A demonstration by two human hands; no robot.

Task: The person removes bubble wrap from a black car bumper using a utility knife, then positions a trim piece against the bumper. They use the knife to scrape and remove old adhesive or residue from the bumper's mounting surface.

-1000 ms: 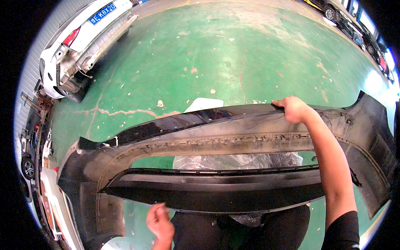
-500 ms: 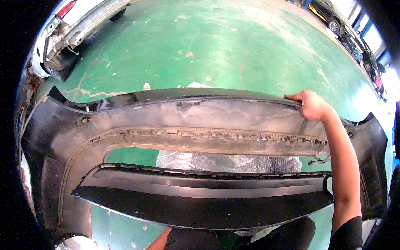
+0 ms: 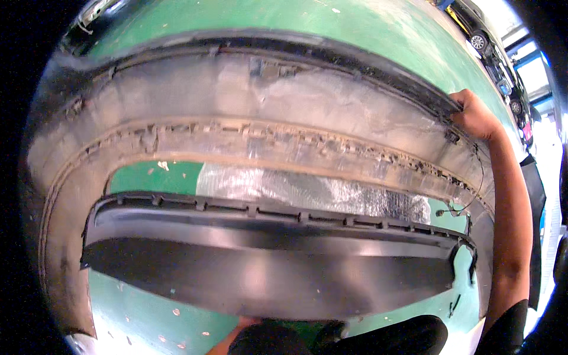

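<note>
Bumper, curved black plastic, standing off-car | right grip clasping top edge | left grip mostly hiding, closure unclear | handling seemingly ongoing

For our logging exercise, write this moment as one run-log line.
right hand: gripping bumper cover by upper rim | left hand: mostly hidden, at lower edge of black panel | silvery sheet: visible beyond panel

Car repair workshop. Green painted floor with chipped spots; cars in a line at far right, bright blue-framed windows beside them; loose car bumper near, grimy inner side up, wire dangling at right.
</note>
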